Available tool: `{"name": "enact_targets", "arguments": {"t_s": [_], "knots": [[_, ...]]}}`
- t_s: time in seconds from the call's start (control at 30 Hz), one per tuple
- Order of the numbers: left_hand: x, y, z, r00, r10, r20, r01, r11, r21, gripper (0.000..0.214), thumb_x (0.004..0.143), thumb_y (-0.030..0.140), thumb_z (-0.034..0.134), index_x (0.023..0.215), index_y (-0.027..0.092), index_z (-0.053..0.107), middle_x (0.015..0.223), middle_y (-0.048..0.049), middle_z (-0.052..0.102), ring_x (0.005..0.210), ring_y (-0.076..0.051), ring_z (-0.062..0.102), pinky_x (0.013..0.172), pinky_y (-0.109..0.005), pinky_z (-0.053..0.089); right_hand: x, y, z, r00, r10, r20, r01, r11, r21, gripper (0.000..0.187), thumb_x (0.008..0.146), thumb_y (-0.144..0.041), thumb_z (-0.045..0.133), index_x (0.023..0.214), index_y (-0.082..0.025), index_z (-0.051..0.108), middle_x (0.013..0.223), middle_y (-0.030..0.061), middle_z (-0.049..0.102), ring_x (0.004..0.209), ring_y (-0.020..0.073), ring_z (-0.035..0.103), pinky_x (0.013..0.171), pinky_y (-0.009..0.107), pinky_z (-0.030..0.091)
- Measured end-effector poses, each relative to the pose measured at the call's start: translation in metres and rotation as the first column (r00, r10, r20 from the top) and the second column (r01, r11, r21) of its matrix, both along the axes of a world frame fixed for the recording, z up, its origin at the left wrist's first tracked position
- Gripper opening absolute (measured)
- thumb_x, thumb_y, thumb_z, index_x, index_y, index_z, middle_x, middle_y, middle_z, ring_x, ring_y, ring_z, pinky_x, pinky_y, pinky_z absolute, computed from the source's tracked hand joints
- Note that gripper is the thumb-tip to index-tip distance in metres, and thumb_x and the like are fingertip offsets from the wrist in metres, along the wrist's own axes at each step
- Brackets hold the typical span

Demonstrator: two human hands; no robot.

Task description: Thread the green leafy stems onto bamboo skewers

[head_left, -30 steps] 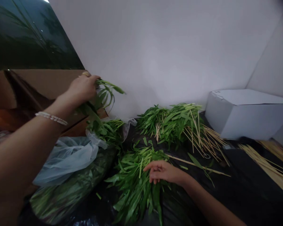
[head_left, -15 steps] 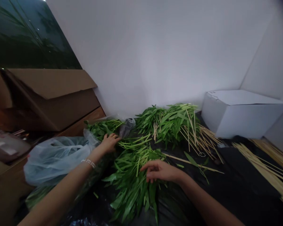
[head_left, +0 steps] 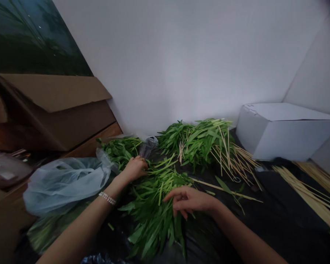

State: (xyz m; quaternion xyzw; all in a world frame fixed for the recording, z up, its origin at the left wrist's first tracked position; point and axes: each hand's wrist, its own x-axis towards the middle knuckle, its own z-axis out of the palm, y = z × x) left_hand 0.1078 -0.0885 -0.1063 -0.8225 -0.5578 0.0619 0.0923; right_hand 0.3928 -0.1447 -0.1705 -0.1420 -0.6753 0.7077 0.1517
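Note:
Long-leaved leafy greens point(head_left: 151, 216) lie in a loose pile on black plastic, pale green stems pointing away from me. My left hand point(head_left: 135, 169), a white beaded bracelet at its wrist, is at the stem ends with its fingers curled down round them. The fingertips are partly hidden. Over the right side of the pile hovers my right hand point(head_left: 192, 201). Its index finger stretches out, the other fingers are loosely bent and apart, and nothing is in it. Close beyond my left hand, more greens point(head_left: 119, 150) stick out of a clear plastic bag.
Bunches of greens point(head_left: 203, 143) lie at the wall with thin wooden sticks point(head_left: 242, 161) on and beside them. A white box point(head_left: 294, 135) stands back right, near flat bamboo strips point(head_left: 305, 198). On the left are a translucent bag point(head_left: 66, 187) and an open cardboard box point(head_left: 71, 121).
My left hand has moved a little right, from the bagged greens to the stem ends, and its spread fingers have curled. My right hand has hardly moved.

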Motion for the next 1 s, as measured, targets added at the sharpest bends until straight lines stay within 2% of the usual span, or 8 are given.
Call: {"name": "enact_targets", "arguments": {"t_s": [0.1,0.2,0.3,0.43,0.53,0.77,0.9,1.0], "knots": [[-0.004,-0.001,0.0,0.999,-0.005,-0.033,0.006,0.999,0.032,0.01,0.078,0.026,0.064,0.077,0.024,0.074,0.09,-0.0079,0.07,0.096,-0.027,0.056,0.079,-0.037,0.038,0.0,0.0,0.001,1.0,-0.021,-0.008,0.021,1.0,-0.005,0.043,0.081,-0.039,0.065,0.119,-0.02,0.061,0.08,-0.0003,0.07,0.047,0.0059,0.055,0.039,0.015,0.035],[-0.013,0.006,0.021,0.999,0.023,0.042,-0.031,0.979,0.203,0.012,0.081,0.028,0.063,0.08,0.024,0.074,0.089,-0.0077,0.07,0.095,-0.028,0.057,0.077,-0.038,0.038,0.001,-0.001,0.005,0.999,-0.043,-0.014,0.043,0.999,-0.011,0.042,0.081,-0.039,0.066,0.118,-0.02,0.062,0.079,-0.0004,0.07,0.048,0.0062,0.055,0.04,0.015,0.035],[-0.017,0.013,0.056,0.955,0.023,0.297,-0.155,0.89,0.43,0.018,0.083,0.035,0.064,0.084,0.021,0.074,0.087,-0.0077,0.071,0.089,-0.026,0.059,0.074,-0.036,0.04,0.002,-0.002,0.008,0.997,-0.064,-0.048,0.064,0.998,-0.015,0.041,0.081,-0.039,0.066,0.117,-0.02,0.063,0.078,-0.0003,0.07,0.05,0.0071,0.056,0.042,0.016,0.036],[0.008,0.002,0.082,0.82,-0.198,0.537,-0.241,0.732,0.637,0.023,0.084,0.037,0.064,0.085,0.015,0.074,0.081,-0.0067,0.071,0.08,-0.02,0.061,0.075,-0.033,0.043,-0.001,-0.001,0.005,0.979,-0.171,-0.109,0.167,0.985,-0.042,0.038,0.082,-0.042,0.065,0.113,-0.02,0.066,0.077,0.0012,0.07,0.054,0.0088,0.058,0.047,0.018,0.039],[0.046,-0.023,0.067,0.85,-0.307,0.428,-0.13,0.665,0.735,0.014,0.083,0.034,0.066,0.084,0.022,0.074,0.082,-0.0034,0.071,0.087,-0.021,0.061,0.081,-0.037,0.042,-0.006,0.003,0.0,0.913,-0.369,-0.174,0.345,0.926,-0.155,0.039,0.079,-0.045,0.067,0.108,-0.02,0.067,0.075,0.0012,0.07,0.054,0.0093,0.058,0.047,0.019,0.038],[0.102,-0.07,0.003,0.844,-0.518,0.139,0.301,0.672,0.676,0.019,0.087,0.016,0.061,0.101,0.028,0.067,0.087,0.0018,0.073,0.097,-0.017,0.063,0.1,-0.044,0.03,-0.009,0.011,0.0,0.637,-0.731,-0.243,0.568,0.659,-0.492,0.038,0.065,-0.046,0.08,0.091,-0.019,0.071,0.071,0.0008,0.068,0.054,0.0083,0.054,0.048,0.02,0.036],[0.099,-0.072,-0.004,0.829,-0.535,0.162,0.307,0.679,0.667,0.027,0.087,0.019,0.063,0.112,0.029,0.064,0.097,-0.0002,0.073,0.103,-0.018,0.062,0.102,-0.044,0.031,-0.008,0.013,0.003,0.606,-0.765,-0.218,0.576,0.611,-0.544,0.034,0.058,-0.042,0.085,0.078,-0.018,0.072,0.067,0.0011,0.068,0.056,0.0086,0.054,0.05,0.021,0.037],[0.083,-0.072,0.004,0.838,-0.458,0.296,0.107,0.67,0.735,0.037,0.082,0.027,0.07,0.117,0.027,0.063,0.106,-0.0044,0.071,0.107,-0.022,0.059,0.099,-0.043,0.037,-0.007,0.014,0.004,0.587,-0.778,-0.224,0.581,0.597,-0.554,0.033,0.058,-0.041,0.086,0.078,-0.018,0.072,0.068,0.0019,0.069,0.058,0.0093,0.056,0.053,0.022,0.038]]}}
